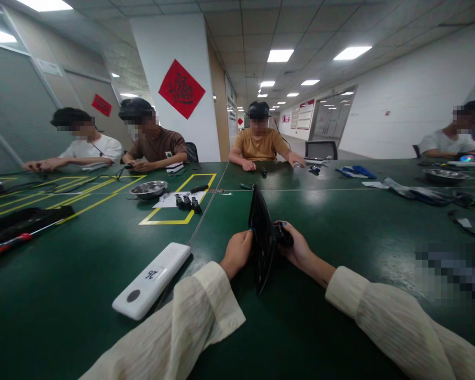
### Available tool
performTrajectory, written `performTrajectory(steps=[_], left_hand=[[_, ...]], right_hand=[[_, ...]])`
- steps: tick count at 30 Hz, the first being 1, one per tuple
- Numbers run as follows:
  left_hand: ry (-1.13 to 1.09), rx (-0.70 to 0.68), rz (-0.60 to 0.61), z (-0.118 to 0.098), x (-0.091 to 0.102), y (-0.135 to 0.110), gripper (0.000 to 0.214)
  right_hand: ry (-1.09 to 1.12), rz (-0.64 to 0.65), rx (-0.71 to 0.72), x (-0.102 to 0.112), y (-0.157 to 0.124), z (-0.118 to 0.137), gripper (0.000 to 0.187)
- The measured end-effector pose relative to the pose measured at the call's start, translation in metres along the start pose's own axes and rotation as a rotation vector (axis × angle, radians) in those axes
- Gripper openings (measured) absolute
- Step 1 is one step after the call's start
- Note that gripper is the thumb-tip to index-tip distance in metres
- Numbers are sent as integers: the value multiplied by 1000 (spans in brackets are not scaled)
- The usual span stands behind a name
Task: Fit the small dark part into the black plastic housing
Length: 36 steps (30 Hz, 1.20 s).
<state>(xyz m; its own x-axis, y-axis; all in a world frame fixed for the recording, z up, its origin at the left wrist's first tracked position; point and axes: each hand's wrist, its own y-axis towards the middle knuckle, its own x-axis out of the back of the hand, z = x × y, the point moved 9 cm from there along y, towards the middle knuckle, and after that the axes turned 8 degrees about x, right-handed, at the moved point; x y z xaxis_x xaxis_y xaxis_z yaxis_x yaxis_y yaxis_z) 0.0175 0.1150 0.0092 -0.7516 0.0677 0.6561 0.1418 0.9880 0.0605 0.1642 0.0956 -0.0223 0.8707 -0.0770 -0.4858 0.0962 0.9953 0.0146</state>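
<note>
A thin black panel (262, 248) stands nearly edge-on to me above the green table, its lower end near the tabletop. My left hand (238, 251) is closed on its left side, thumb against the face. On the other side, my right hand (298, 247) has its fingers wrapped round a small black part (284, 235). That part is close against the panel; whether the two are joined is hidden. Left of my left forearm lies a white rounded device (152, 281) marked 26, with a dark cable beside it.
Beyond my hands, several black clips (188, 202) lie by a metal bowl (149, 189) inside yellow tape. A red-handled tool (8, 247) lies far left. Blue-grey cloths (414, 192) and another bowl (445, 176) are at right. Several people sit around the green table (340, 221).
</note>
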Motion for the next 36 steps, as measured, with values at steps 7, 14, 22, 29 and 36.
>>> performTrajectory(steps=[7, 14, 22, 29, 36], left_hand=[[141, -65, -83, -14, 9, -9, 30], [237, -75, -54, -18, 9, -11, 38], [189, -104, -26, -18, 5, -10, 37], [170, -2, -11, -8, 3, -7, 50], [188, -55, -79, -13, 9, -8, 31]], right_hand=[[-3, 27, 18, -1, 0, 2, 22], [-5, -9, -11, 1, 0, -1, 22], [-1, 13, -5, 1, 1, -3, 22], [0, -10, -3, 3, 2, -2, 21], [1, 5, -5, 2, 2, -2, 21]])
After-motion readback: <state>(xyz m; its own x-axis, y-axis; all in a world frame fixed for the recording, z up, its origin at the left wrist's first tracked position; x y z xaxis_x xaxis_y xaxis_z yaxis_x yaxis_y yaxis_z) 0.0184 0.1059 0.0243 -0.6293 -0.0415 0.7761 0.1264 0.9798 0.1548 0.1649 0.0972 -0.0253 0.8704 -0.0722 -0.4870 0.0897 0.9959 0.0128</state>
